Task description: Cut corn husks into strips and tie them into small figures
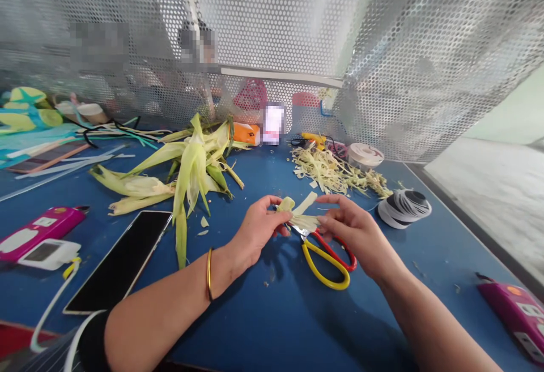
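Note:
My left hand [258, 226] pinches a small pale piece of folded corn husk strips [302, 220], one of them curled into a loop. At its right end, my right hand [351, 229] has thumb and fingers close about the loose strip ends; the thumb touches them, and whether they are gripped is hard to see. Below the hands lie scissors [326, 273] with one yellow and one red handle loop, their blades partly hidden under the husk and fingers. Left of my hands, a pile of green-white corn husks [193, 162] rests on the blue table [263, 326].
Husk shreds [321, 169] lie at the back right, near a tape roll [364, 155] and a spool of grey-white cord [403, 209]. On the left are a black-screened phone [123, 259] and a magenta device [42, 233]; another magenta device [512, 310] lies far right. A perforated screen [276, 21] stands behind.

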Tool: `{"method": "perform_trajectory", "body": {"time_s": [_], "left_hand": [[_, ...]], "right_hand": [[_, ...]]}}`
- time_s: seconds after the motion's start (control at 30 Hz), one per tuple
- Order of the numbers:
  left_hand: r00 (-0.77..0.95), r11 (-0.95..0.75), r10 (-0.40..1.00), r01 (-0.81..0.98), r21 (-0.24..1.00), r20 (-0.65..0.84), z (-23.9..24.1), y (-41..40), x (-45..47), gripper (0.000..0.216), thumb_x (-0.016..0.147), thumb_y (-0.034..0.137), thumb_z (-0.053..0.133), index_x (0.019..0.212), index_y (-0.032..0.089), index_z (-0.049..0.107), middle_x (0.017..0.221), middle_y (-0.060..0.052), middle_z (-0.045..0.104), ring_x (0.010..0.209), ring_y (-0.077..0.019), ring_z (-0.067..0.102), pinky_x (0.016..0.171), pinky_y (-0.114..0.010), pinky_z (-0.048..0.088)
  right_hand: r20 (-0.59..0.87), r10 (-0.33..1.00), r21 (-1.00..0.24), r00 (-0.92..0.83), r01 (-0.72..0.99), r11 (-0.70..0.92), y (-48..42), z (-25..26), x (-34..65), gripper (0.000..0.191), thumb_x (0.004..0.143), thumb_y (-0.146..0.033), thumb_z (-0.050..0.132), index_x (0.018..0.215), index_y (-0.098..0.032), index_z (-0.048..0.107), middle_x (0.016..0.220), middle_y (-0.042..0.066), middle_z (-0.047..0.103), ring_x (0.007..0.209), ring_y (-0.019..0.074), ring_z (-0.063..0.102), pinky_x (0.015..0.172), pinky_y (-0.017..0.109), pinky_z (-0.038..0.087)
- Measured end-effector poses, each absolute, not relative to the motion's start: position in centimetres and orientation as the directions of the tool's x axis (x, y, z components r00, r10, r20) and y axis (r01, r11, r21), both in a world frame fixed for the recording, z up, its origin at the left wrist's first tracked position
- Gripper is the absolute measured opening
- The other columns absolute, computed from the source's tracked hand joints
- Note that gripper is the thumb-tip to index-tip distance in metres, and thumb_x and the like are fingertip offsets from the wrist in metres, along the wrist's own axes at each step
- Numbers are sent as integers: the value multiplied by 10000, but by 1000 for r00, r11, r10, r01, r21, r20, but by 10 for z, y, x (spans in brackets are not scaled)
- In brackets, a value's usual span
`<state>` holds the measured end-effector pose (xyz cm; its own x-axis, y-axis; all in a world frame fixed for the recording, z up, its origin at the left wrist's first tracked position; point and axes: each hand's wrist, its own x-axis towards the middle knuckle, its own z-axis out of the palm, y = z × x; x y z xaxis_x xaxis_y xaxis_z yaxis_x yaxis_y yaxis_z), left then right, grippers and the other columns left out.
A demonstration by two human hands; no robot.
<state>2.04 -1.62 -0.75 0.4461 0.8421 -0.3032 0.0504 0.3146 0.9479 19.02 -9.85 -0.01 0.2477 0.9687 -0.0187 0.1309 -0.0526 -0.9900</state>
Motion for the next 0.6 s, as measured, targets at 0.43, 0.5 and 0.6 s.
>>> {"method": "perform_trajectory", "body": {"time_s": [0.43, 0.5, 0.6], "left_hand": [[519, 347, 777, 119, 930, -356, -6, -23, 23, 103, 758, 148, 664, 826, 150, 586, 611, 14, 636, 438, -67, 529, 471, -207, 328], [525, 343, 771, 134, 930, -360, -7, -24, 24, 97, 769, 147, 662, 825, 146, 583, 623, 8, 641, 441, -64, 529, 467, -204, 321], [523, 345, 772, 133, 929, -361, -8, -24, 25, 111, 778, 137, 660, 850, 144, 575, 630, 11, 642, 439, -60, 528, 468, -199, 328]], "right_hand": [[134, 945, -987, 299, 129, 99, -99, -5, 178, 234, 829, -425, 670, 811, -197, 722, 677, -6, 626, 610, 118, 546, 610, 248, 473], [73, 955, -997, 286, 51, 60, -99, -7, 175, 240, 819, -437, 682, 846, -199, 696, 635, -23, 604, 542, 104, 516, 552, 237, 447], [0, 956, -999, 294, 41, -12, -99, -11, 175, 268, 795, -449, 705, 777, -187, 654, 615, -26, 591, 491, 89, 478, 492, 223, 395]]}}
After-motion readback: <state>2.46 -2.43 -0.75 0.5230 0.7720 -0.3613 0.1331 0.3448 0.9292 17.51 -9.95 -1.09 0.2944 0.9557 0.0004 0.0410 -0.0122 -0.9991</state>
